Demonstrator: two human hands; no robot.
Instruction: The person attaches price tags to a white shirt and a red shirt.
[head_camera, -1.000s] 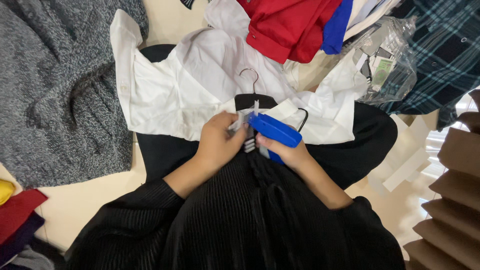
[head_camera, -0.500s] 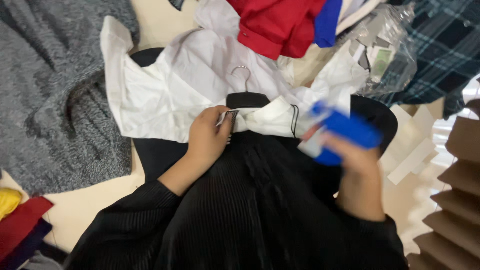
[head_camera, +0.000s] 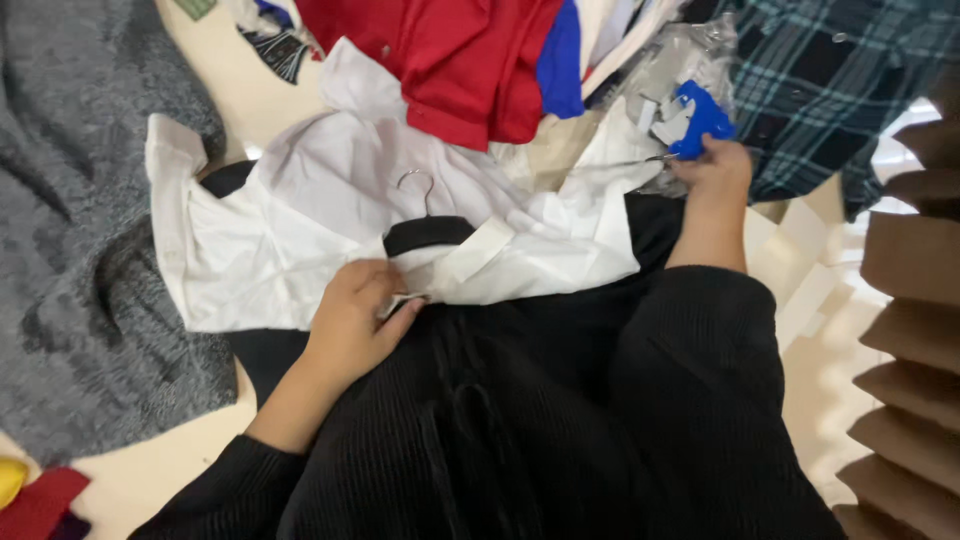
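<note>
My left hand (head_camera: 352, 318) rests on the lower edge of a white shirt (head_camera: 300, 215), pinching a small tag against the black garment (head_camera: 480, 420) below it. A black hanger (head_camera: 428, 228) with a metal hook lies on the shirt just above that hand. At the upper right, my right hand (head_camera: 712, 170) is shut on a blue tagging gun (head_camera: 700, 118), its needle pointing left over a clear plastic bag (head_camera: 668, 80).
A red garment (head_camera: 450, 60) and a blue one (head_camera: 560, 55) lie at the top. At the left lies a grey knit (head_camera: 70, 250), at the top right a dark plaid cloth (head_camera: 830, 90). Brown stacked cardboard (head_camera: 910, 330) lines the right edge.
My right hand has carried the blue tagging gun from the shirt's collar area up and to the right, over to the plastic bag. The left hand has stayed on the shirt's edge.
</note>
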